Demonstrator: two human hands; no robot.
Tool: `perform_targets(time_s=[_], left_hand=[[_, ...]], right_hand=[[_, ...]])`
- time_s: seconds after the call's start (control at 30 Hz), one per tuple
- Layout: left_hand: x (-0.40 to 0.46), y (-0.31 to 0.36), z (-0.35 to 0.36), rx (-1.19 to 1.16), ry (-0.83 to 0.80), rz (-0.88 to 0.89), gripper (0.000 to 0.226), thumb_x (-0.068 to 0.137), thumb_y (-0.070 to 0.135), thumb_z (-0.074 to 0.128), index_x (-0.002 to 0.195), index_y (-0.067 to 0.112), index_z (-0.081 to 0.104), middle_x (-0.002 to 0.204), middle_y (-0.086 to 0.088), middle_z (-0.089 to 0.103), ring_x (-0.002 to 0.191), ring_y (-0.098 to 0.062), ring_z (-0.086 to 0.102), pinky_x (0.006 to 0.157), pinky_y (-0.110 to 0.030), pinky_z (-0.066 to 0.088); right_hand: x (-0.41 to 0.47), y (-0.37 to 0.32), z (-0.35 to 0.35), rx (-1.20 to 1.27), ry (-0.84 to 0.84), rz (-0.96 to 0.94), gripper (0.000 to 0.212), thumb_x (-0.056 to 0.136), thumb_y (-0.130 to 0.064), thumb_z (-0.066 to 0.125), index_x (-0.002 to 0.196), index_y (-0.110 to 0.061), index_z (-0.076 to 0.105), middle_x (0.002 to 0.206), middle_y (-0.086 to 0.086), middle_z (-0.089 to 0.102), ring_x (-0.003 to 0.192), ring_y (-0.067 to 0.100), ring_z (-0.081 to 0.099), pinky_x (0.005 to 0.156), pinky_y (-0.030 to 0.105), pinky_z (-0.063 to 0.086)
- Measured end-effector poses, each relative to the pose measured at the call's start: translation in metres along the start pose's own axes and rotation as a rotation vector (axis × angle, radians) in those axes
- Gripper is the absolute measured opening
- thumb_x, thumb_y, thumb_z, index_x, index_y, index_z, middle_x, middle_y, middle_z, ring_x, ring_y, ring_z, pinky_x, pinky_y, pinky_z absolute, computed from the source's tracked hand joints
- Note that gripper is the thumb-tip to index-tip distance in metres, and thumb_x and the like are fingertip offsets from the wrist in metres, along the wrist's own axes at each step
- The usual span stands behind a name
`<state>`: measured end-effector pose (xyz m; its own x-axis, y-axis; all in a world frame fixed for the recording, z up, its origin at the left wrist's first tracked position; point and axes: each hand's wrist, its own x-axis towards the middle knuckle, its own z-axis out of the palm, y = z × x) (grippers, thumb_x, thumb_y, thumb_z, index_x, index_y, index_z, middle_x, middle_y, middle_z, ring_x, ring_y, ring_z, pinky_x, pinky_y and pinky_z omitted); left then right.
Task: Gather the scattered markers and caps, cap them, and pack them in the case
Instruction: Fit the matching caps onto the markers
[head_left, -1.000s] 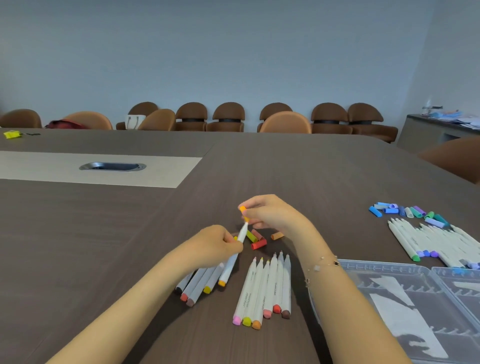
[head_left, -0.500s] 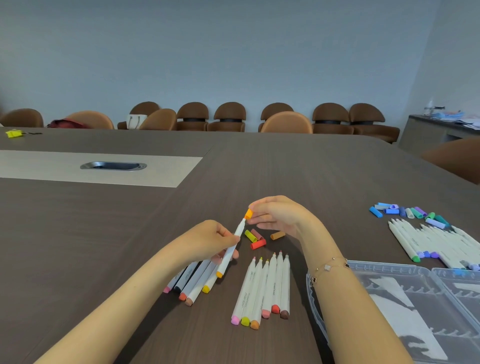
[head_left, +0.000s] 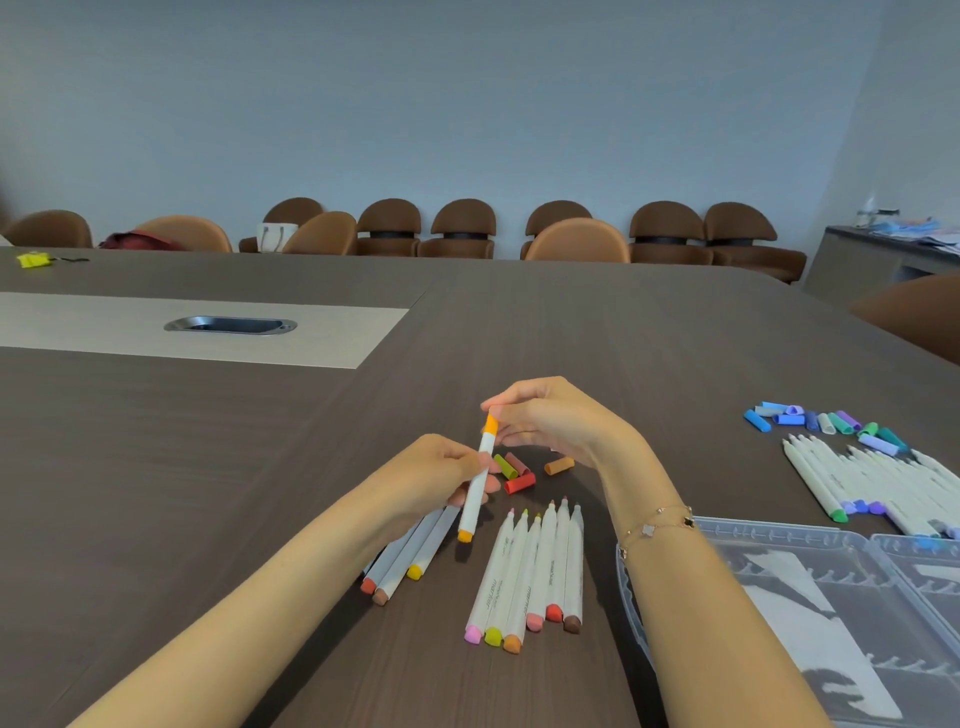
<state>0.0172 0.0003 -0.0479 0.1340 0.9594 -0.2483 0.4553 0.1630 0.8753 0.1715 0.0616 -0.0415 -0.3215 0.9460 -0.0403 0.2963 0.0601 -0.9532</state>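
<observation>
My left hand (head_left: 441, 478) grips a white marker (head_left: 477, 488) with an orange end, held tilted above the table. Its top carries an orange cap (head_left: 490, 423), which the fingertips of my right hand (head_left: 550, 421) pinch. Loose caps lie just beyond: olive (head_left: 505, 466), red (head_left: 519, 483) and tan (head_left: 559, 465). A row of uncapped warm-coloured markers (head_left: 530, 566) lies below my hands. More markers (head_left: 405, 561) lie partly under my left wrist. The clear plastic case (head_left: 779, 540) lies open at the lower right.
A pile of white markers (head_left: 872, 483) with blue, purple and green ends lies at the right, with several blue and green caps (head_left: 815, 421) behind it. A cable port (head_left: 231, 326) sits in the table's pale strip. Brown chairs (head_left: 462, 228) line the far wall.
The orange cap, held apart from the tip a second ago, now sits on the marker's top. The marker has swung more upright in my left hand.
</observation>
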Motion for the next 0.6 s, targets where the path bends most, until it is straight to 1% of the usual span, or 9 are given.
perform_targets(time_s=[0.07,0.13,0.2,0.27,0.3,0.37,0.43,0.5,0.6], left_hand=[[0.001,0.000,0.000,-0.004,-0.013,-0.006,0.023,0.097,0.021,0.051,0.105,0.010,0.069,0.085,0.002,0.069,0.069,-0.007,0.060,0.061,-0.014,0.047],[0.001,0.001,-0.002,0.052,-0.042,-0.019,0.022,0.095,0.023,0.055,0.103,0.011,0.071,0.086,0.002,0.072,0.069,-0.006,0.063,0.063,-0.013,0.050],[0.001,0.000,-0.002,0.204,-0.062,-0.033,0.023,0.093,0.029,0.058,0.098,0.013,0.073,0.080,0.003,0.072,0.059,-0.003,0.062,0.063,-0.013,0.049],[0.001,-0.004,0.001,0.426,-0.031,-0.023,0.024,0.090,0.036,0.061,0.087,0.015,0.072,0.064,0.006,0.068,0.049,-0.001,0.059,0.061,-0.013,0.044],[0.001,-0.007,0.002,0.503,-0.007,-0.021,0.024,0.088,0.038,0.063,0.082,0.016,0.069,0.061,0.007,0.065,0.047,-0.001,0.059,0.060,-0.014,0.043],[0.001,-0.010,0.001,0.573,0.037,-0.021,0.024,0.084,0.041,0.066,0.078,0.019,0.065,0.069,0.004,0.064,0.051,-0.004,0.059,0.059,-0.015,0.044],[0.000,-0.010,-0.001,0.611,0.102,0.012,0.025,0.082,0.042,0.069,0.083,0.018,0.065,0.078,0.004,0.062,0.059,-0.007,0.057,0.059,-0.016,0.044],[-0.001,-0.010,-0.001,0.626,0.127,0.071,0.026,0.080,0.042,0.071,0.089,0.019,0.062,0.080,0.007,0.056,0.068,-0.007,0.053,0.059,-0.016,0.042],[-0.005,-0.007,0.004,0.657,-0.022,0.071,0.025,0.080,0.044,0.070,0.088,0.020,0.065,0.080,0.009,0.057,0.071,-0.006,0.054,0.060,-0.015,0.043]], right_hand=[[0.000,-0.001,-0.002,-0.026,-0.020,0.008,0.013,0.090,-0.008,0.061,0.100,-0.010,0.069,0.100,0.009,0.068,0.085,0.014,0.068,0.075,0.020,0.057],[-0.003,-0.001,-0.005,-0.076,-0.052,0.028,0.013,0.091,-0.011,0.061,0.100,-0.012,0.070,0.103,0.008,0.069,0.086,0.013,0.069,0.073,0.018,0.056],[-0.004,0.003,-0.006,-0.162,-0.047,0.064,0.017,0.091,-0.019,0.061,0.105,-0.014,0.070,0.103,0.006,0.069,0.086,0.010,0.068,0.074,0.018,0.055],[-0.002,0.009,-0.006,-0.242,0.022,0.071,0.022,0.093,-0.024,0.058,0.111,-0.015,0.068,0.105,0.003,0.066,0.086,0.008,0.063,0.073,0.017,0.052],[0.000,0.012,-0.006,-0.275,0.065,0.056,0.021,0.094,-0.023,0.056,0.111,-0.016,0.067,0.105,0.002,0.065,0.086,0.008,0.061,0.073,0.017,0.051],[0.002,0.013,-0.007,-0.308,0.127,0.027,0.019,0.095,-0.021,0.053,0.108,-0.017,0.067,0.106,0.001,0.062,0.090,0.010,0.058,0.077,0.022,0.051],[0.004,0.012,-0.007,-0.324,0.150,0.017,0.019,0.095,-0.020,0.052,0.106,-0.017,0.067,0.111,0.003,0.062,0.098,0.016,0.058,0.081,0.027,0.051],[0.005,0.012,-0.006,-0.366,0.155,0.010,0.020,0.095,-0.020,0.051,0.109,-0.017,0.065,0.117,0.003,0.060,0.104,0.017,0.057,0.082,0.026,0.050],[0.005,0.017,-0.005,-0.434,0.165,0.012,0.022,0.095,-0.017,0.050,0.111,-0.014,0.065,0.124,0.003,0.058,0.108,0.016,0.054,0.084,0.026,0.047]])
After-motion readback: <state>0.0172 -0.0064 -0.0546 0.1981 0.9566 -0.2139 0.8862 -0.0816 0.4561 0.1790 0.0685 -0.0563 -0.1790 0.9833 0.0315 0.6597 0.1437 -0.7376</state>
